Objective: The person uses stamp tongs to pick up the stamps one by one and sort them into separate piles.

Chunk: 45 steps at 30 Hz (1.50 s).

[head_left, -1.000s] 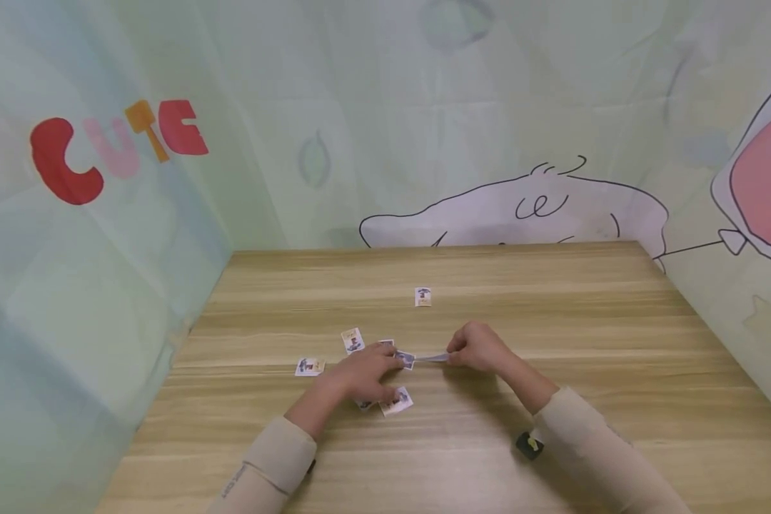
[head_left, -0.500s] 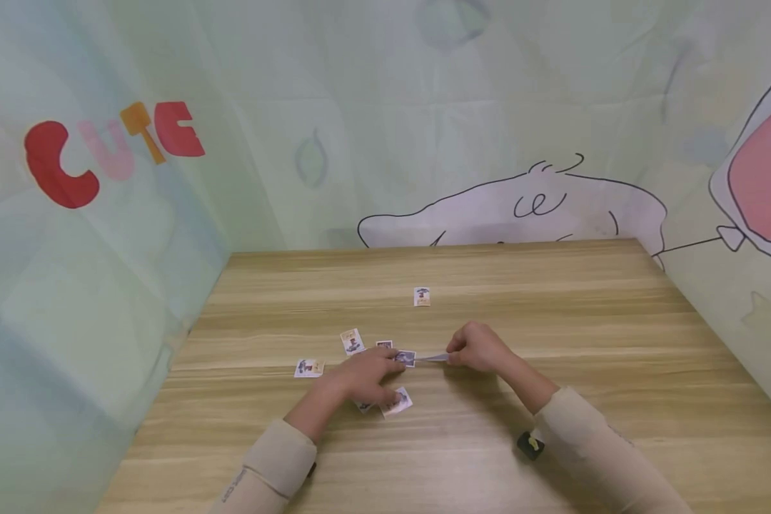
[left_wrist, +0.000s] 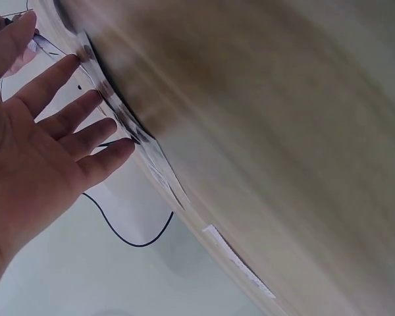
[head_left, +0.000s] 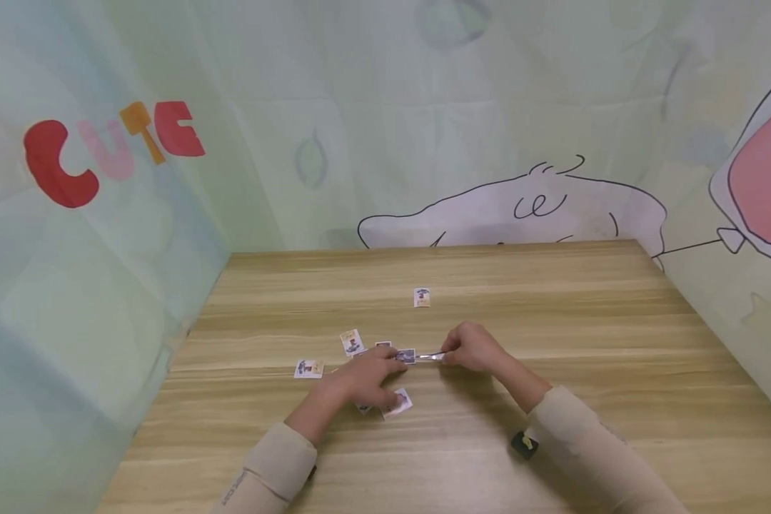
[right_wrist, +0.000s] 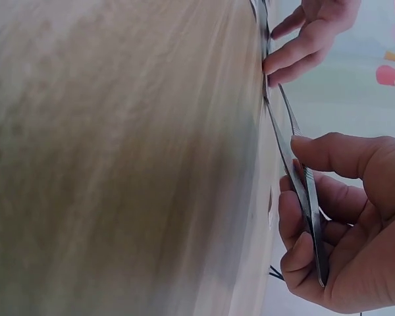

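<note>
Head: tweezers (head_left: 432, 356) at right edge of card (head_left: 407, 356)

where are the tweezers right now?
Head view, just right of centre: the tweezers are held in the right hand, tips pointing left toward the card at the fingertips of the left hand.

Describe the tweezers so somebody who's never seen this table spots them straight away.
Start with the wood-grain table and find the person's right hand. It holds the tweezers, tips pointing towards the left hand. Unlike the small flat printed cards nearby, they are shiny metal with two slim arms joined at one end.
</note>
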Each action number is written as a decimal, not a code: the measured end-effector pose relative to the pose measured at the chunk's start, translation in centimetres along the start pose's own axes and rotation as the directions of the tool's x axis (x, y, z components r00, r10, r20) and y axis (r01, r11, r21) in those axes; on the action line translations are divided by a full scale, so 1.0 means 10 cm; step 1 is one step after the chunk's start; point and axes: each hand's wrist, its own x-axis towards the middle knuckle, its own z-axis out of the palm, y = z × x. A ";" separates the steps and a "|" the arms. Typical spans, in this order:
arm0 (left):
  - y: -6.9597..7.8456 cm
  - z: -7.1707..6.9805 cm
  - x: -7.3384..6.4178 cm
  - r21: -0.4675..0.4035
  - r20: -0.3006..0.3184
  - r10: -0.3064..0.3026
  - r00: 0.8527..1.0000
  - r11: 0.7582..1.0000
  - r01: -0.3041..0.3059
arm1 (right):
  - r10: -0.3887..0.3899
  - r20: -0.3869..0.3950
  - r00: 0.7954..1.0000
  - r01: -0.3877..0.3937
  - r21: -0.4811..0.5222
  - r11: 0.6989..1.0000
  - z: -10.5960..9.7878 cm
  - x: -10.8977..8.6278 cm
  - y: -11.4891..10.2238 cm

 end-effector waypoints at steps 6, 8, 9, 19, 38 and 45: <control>0.01 -0.01 0.00 -0.009 -0.002 -0.010 1.000 1.000 0.010 | -0.003 -0.021 1.000 0.003 -0.018 1.000 0.02 0.00 -0.01; 0.02 -0.01 0.00 -0.014 0.000 -0.013 1.000 1.000 0.013 | -0.006 -0.026 1.000 0.005 -0.025 1.000 0.02 0.00 -0.01; 0.02 -0.01 0.00 -0.016 0.002 -0.015 1.000 1.000 0.015 | -0.005 -0.028 1.000 0.004 -0.028 1.000 0.03 0.00 -0.01; 0.01 -0.02 -0.02 -0.021 -0.022 -0.023 0.999 1.000 0.023 | -0.011 -0.040 0.999 0.010 -0.034 0.999 0.03 -0.01 -0.03; 0.05 -0.01 -0.16 -0.023 -0.086 -0.055 0.995 0.998 0.053 | 0.030 -0.081 0.996 -0.027 0.039 0.999 -0.01 -0.13 0.12; 0.08 -0.03 -0.21 -0.024 -0.101 -0.097 0.990 0.995 0.095 | 0.064 -0.085 0.994 -0.058 0.061 0.996 -0.03 -0.19 0.16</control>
